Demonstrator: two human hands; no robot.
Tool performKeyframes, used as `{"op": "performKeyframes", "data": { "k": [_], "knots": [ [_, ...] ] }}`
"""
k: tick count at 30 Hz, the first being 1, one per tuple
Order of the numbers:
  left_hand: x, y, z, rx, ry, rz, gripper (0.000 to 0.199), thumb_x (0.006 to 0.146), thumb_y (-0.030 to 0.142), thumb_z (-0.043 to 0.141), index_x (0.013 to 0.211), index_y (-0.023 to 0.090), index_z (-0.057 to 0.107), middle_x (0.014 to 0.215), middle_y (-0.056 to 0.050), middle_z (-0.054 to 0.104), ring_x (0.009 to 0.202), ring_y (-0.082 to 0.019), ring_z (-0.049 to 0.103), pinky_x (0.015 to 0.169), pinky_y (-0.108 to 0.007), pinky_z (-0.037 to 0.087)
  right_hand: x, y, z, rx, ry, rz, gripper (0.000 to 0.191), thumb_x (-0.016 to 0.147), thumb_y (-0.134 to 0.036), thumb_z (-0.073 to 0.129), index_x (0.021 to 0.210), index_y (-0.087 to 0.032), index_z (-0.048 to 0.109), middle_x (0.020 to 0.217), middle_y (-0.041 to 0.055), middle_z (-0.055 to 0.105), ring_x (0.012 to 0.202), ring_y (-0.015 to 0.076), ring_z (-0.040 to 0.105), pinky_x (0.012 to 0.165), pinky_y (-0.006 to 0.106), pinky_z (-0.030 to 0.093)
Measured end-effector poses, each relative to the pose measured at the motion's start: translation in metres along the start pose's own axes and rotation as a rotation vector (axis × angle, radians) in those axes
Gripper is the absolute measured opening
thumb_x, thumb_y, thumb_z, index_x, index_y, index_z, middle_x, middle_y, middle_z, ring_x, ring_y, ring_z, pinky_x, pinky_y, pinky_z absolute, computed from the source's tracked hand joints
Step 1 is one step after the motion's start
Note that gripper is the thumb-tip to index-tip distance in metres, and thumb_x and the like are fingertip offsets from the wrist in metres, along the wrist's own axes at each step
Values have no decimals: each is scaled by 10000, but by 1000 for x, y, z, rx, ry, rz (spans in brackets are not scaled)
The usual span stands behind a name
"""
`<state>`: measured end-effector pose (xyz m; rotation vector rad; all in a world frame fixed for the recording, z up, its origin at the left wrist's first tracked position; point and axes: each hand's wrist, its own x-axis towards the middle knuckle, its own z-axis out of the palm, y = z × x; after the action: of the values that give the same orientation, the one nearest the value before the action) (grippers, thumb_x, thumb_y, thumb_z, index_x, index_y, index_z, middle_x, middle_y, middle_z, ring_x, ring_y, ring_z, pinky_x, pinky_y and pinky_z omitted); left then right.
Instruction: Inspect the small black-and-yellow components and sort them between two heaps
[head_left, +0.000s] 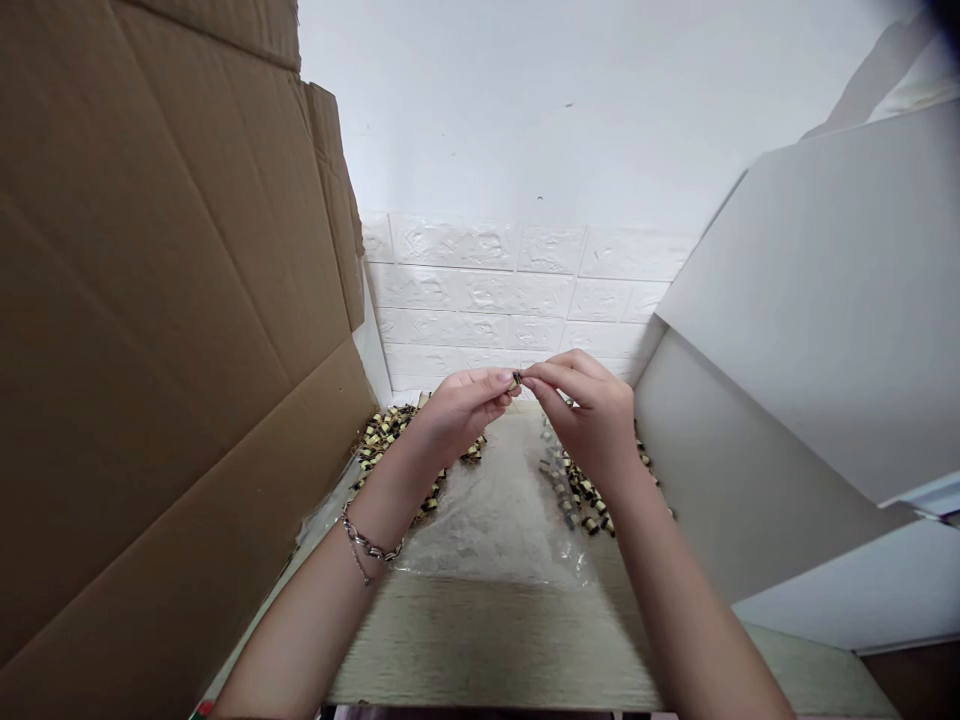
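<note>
Near the middle of the view, my left hand [466,408] pinches a small black and yellow part [515,381] between thumb and fingers. Touching the same part from the right are the thumb and forefinger of my right hand [589,400], pressed close together; whether they grip the part itself or a thin piece of it is too small to tell. Both hands are above a clear plastic bag [495,510] lying on the table. Similar parts lie in a left pile [386,428], partly hidden by my left arm, and in a right pile [585,490] beneath my right hand.
A tall cardboard sheet [172,300] stands along the left side. White panels [810,300] close off the right. Behind the table [495,640] rises a white wall with a brick pattern [480,290]. The table's front edge runs along the bottom.
</note>
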<state>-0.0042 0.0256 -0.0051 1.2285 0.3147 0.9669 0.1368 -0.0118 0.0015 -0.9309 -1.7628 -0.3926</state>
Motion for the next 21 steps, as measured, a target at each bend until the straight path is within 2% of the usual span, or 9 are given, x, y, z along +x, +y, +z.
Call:
{"op": "performKeyframes", "data": {
  "k": [3, 6, 9, 13, 15, 17, 21],
  "knots": [
    [2, -1, -2, 42, 20, 8, 152, 708, 266, 583, 687, 117, 606, 635, 11, 501, 608, -53, 418, 603, -191, 329, 0, 2, 1, -11, -20, -6, 131, 781, -183, 501, 770, -202, 630, 711, 12, 588, 677, 107, 545, 626, 225, 431],
    [4, -3, -5, 178, 60, 40, 172, 706, 291, 582, 740, 127, 622, 675, 3, 541, 648, -68, 446, 634, -200, 337, 2, 5, -2, -8, -70, 0, 120, 775, -194, 510, 775, -203, 630, 724, 10, 590, 688, 106, 540, 635, 226, 425],
    [4, -4, -6, 414, 139, 111, 216, 680, 323, 606, 804, 149, 634, 770, -20, 600, 763, -120, 505, 727, -242, 358, 3, 9, -8, 82, -157, 74, 99, 765, -196, 520, 760, -204, 618, 732, 0, 586, 695, 102, 533, 635, 224, 419],
    [1, -3, -2, 876, 244, 333, 213, 686, 342, 590, 822, 185, 638, 832, -33, 624, 772, -158, 520, 756, -283, 352, 4, 17, -12, 158, -185, 231, 113, 774, -235, 494, 778, -193, 599, 763, 7, 591, 679, 106, 519, 611, 237, 419],
    [-1, -3, 1, 1106, 249, 438, 186, 717, 335, 556, 830, 208, 632, 835, -27, 628, 793, -165, 521, 815, -309, 314, 4, 19, -11, 164, -204, 269, 147, 775, -274, 492, 828, -194, 602, 796, 18, 596, 686, 113, 521, 617, 247, 425],
    [-2, -4, 2, 1292, 248, 488, 175, 746, 326, 522, 857, 228, 616, 861, -22, 626, 841, -171, 518, 898, -351, 234, 4, 21, -11, 152, -229, 269, 174, 773, -294, 494, 870, -194, 599, 811, 23, 594, 700, 117, 525, 626, 252, 426],
    [-3, -9, 1, 1542, 247, 560, 175, 781, 324, 473, 884, 248, 593, 866, -24, 613, 861, -178, 506, 956, -405, 102, 3, 20, -13, 74, -301, 201, 200, 759, -266, 522, 944, -209, 573, 823, 17, 584, 722, 119, 523, 623, 244, 412]
  ]
}}
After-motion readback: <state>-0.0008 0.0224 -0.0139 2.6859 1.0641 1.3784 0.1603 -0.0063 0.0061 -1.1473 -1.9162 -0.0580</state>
